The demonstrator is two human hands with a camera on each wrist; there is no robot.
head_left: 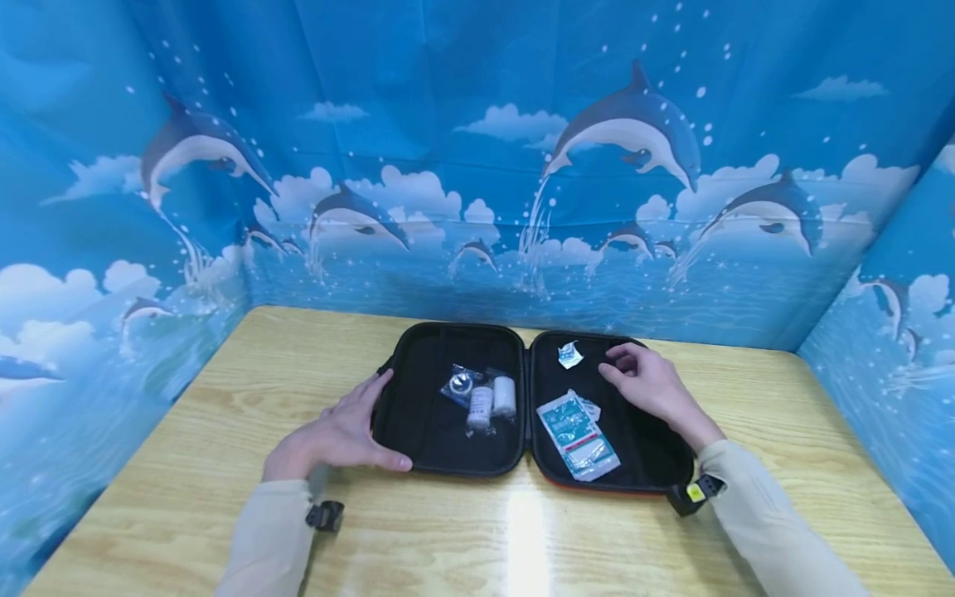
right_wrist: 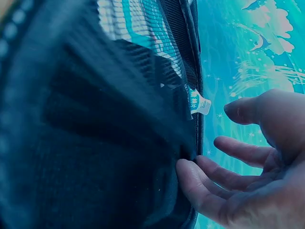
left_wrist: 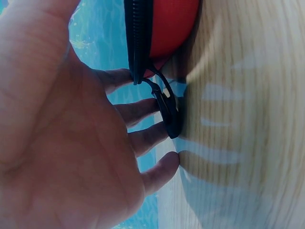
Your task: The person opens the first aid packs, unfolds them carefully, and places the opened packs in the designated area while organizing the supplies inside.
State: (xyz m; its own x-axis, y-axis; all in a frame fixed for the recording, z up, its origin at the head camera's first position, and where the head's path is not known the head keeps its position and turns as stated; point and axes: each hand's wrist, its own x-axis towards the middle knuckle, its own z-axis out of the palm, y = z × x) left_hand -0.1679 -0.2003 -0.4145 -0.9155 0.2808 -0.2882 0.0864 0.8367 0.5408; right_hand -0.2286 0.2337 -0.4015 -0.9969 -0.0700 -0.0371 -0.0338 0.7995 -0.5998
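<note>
An unzipped black case (head_left: 418, 448), red on the outside, lies spread flat with both halves up. My left hand (head_left: 343, 427) rests at its left edge, fingers spread along the side and thumb at the front corner. In the left wrist view, fingertips lie beside the black zip pull (left_wrist: 169, 114). My right hand (head_left: 649, 381) is over the right half; in the right wrist view, its lower fingertips touch the dark mesh (right_wrist: 119, 119) near the rim, thumb apart. Green-and-white packets (head_left: 578, 435) and a small blue-and-white packet (head_left: 570, 355) lie in that half.
The left half holds two white wrapped rolls, one in front (head_left: 480, 406) and one behind (head_left: 504, 395), beside a clear packet with a round item (head_left: 460, 383). The wooden table (head_left: 418, 539) meets a blue dolphin-print curtain (head_left: 418, 274) at the back and sides.
</note>
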